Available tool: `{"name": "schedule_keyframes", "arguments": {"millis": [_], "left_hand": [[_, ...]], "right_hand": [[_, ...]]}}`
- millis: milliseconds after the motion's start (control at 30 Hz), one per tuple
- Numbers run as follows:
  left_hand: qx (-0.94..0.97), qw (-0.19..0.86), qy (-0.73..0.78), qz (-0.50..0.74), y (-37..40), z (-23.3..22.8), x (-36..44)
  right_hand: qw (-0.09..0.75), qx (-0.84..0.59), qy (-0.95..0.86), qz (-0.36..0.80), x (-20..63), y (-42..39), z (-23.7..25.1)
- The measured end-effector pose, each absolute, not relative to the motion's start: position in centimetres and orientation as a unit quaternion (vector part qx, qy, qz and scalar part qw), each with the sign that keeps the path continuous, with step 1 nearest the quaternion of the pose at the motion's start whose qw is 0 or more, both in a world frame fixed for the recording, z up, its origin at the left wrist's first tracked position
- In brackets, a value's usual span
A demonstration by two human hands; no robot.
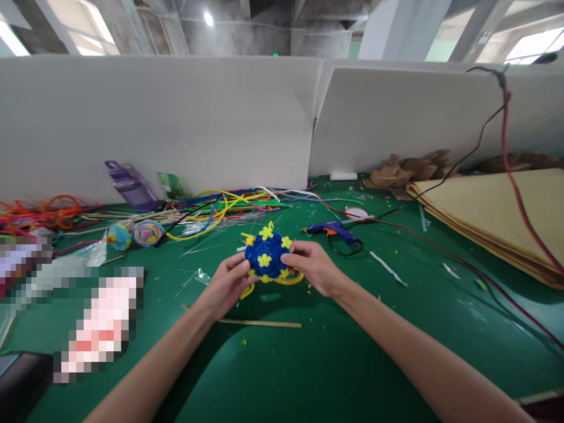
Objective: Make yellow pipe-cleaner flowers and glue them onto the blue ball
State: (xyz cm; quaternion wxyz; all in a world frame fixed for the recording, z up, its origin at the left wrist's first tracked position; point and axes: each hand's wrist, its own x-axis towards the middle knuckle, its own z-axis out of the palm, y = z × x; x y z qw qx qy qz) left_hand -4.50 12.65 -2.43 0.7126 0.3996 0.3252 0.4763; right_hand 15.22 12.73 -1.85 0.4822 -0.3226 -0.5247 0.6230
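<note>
Fingers of the left hand (227, 286) and right hand (314, 267) close on either side of a blue ball (265, 256), holding it just above the green table (317, 364). The ball is wound from blue cord and dotted with small yellow flowers. A wooden stick (259, 322) lies nearer; a blue glue gun (332, 230) lies farther right.

Craft workshop, green table (335, 364) strewn with pipe cleaners (229, 202), glue gun (332, 230), white partition boards (154, 117)
</note>
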Motion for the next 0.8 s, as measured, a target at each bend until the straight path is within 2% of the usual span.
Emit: {"name": "schedule_keyframes", "arguments": {"millis": [167, 700, 800], "left_hand": [[0.418, 0.675, 0.365, 0.487, 13.15, -2.85, -5.19], [0.372, 0.675, 0.355, 0.529, 12.8, -2.3, -4.99], [0.403, 0.663, 0.375, 0.507, 12.78, -2.46, -4.9]], "right_hand": [[0.469, -0.332, -0.532, 0.622, 15.2, 12.91, -2.11], [0.464, -0.319, -0.464, 0.684, 15.13, 12.99, -2.44], [0.453, -0.327, -0.473, 0.681, 15.09, 13.05, -2.53]]}}
